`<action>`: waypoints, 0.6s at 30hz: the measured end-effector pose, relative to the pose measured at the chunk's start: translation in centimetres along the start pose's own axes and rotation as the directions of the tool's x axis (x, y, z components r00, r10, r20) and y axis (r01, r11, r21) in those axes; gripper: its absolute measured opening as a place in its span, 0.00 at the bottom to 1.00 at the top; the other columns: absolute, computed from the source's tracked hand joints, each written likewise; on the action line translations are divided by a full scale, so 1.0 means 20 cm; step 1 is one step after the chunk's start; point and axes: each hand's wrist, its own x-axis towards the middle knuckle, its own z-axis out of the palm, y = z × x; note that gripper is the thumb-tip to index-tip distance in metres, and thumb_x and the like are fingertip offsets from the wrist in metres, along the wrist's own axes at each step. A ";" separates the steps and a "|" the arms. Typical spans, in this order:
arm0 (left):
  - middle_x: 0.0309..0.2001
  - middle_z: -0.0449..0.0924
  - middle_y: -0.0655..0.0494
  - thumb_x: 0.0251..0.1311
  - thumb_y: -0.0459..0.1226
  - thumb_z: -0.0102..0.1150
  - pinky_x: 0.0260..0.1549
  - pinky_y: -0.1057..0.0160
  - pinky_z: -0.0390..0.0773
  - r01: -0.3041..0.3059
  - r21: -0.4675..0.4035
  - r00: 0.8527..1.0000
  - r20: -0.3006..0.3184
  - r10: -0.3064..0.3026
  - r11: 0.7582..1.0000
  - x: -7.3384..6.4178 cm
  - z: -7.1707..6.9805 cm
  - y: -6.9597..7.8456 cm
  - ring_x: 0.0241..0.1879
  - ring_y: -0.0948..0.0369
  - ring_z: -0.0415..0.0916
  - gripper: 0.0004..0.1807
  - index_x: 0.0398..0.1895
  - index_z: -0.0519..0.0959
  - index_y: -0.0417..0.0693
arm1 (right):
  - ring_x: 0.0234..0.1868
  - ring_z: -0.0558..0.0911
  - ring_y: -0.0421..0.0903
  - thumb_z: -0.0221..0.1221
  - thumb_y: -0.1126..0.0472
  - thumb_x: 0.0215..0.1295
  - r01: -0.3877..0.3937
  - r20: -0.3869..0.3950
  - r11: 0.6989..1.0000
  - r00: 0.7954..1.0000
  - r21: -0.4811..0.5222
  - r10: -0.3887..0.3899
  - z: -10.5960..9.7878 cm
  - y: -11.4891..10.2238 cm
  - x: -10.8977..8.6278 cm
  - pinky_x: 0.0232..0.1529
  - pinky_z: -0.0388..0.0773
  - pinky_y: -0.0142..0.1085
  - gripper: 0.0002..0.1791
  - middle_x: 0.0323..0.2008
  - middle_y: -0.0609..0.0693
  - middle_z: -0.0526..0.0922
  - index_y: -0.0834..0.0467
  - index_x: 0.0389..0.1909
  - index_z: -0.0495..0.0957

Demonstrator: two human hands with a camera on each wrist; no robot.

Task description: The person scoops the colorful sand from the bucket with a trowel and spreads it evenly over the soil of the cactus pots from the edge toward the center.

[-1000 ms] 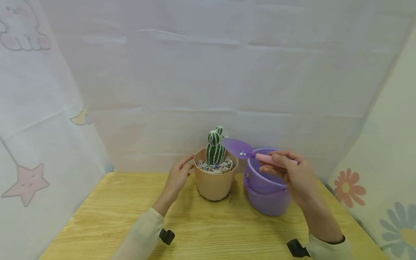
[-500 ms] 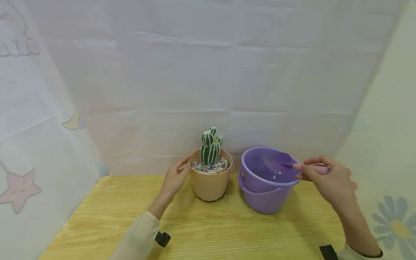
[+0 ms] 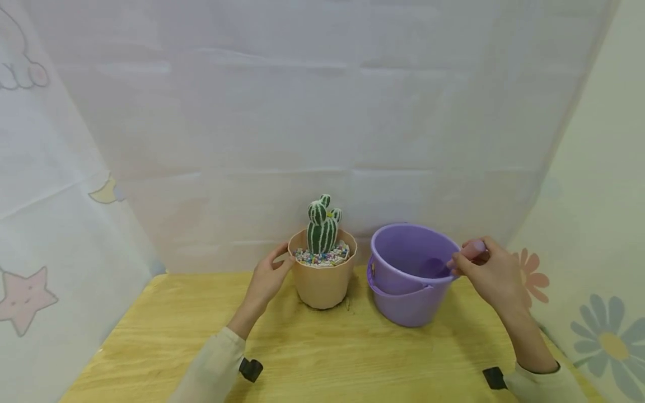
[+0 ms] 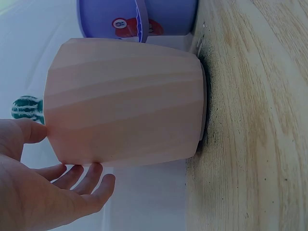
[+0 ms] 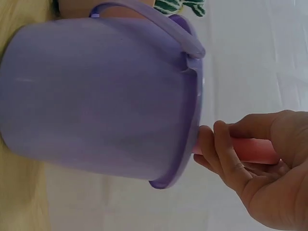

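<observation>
My left hand point(image 3: 266, 278) rests against the left side of a peach flower pot point(image 3: 322, 286). In the left wrist view its thumb lies at the rim and its relaxed fingertips touch the pot's wall. A green, white-striped cactus point(image 3: 322, 236) stands upright in the pot among small multicoloured pebbles point(image 3: 308, 257). My right hand point(image 3: 499, 282) holds the pink handle point(image 5: 255, 150) of a trowel at the right rim of a purple bucket point(image 3: 407, 309). The trowel's purple blade point(image 3: 434, 267) reaches down inside the bucket; its tip is hard to make out there.
Pot and bucket stand side by side on a yellow wooden table point(image 3: 312, 358), with a gap between them. A pale sheet point(image 3: 272, 123) hangs close behind. Patterned cloth with flowers point(image 3: 612, 344) borders the right side. The bucket's handle point(image 3: 398, 292) hangs down in front.
The trowel has gone from beside the cactus, with a few pebbles on it, over to the bucket and down into it. The left hand has stayed at the pot. The view has shifted slightly right.
</observation>
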 end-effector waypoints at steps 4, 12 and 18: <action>0.72 0.66 0.51 0.70 0.58 0.58 0.62 0.38 0.70 -0.005 0.004 1.000 0.001 0.005 1.000 -0.01 -0.02 0.01 0.65 0.47 0.70 0.39 0.77 0.64 0.50 | 0.21 0.84 0.48 0.67 0.59 0.68 0.005 0.038 0.998 0.999 0.059 -0.007 0.04 0.02 0.01 0.20 0.81 0.32 0.13 0.32 0.59 0.87 0.64 0.41 0.75; 0.71 0.67 0.50 0.71 0.54 0.59 0.61 0.39 0.71 -0.007 -0.017 1.000 -0.008 0.007 1.000 -0.02 -0.01 0.01 0.64 0.47 0.71 0.38 0.78 0.64 0.48 | 0.14 0.75 0.47 0.64 0.52 0.72 0.043 0.202 0.991 0.979 -0.123 -0.017 0.09 0.07 0.02 0.13 0.73 0.36 0.15 0.27 0.50 0.83 0.61 0.43 0.79; 0.70 0.68 0.46 0.73 0.52 0.58 0.60 0.41 0.73 -0.014 -0.010 1.000 0.002 0.014 1.000 0.01 0.05 0.02 0.63 0.46 0.72 0.35 0.77 0.64 0.48 | 0.16 0.77 0.52 0.56 0.41 0.75 -0.017 0.301 0.993 0.952 -0.119 0.052 0.08 0.09 0.00 0.15 0.72 0.39 0.25 0.30 0.48 0.84 0.61 0.50 0.78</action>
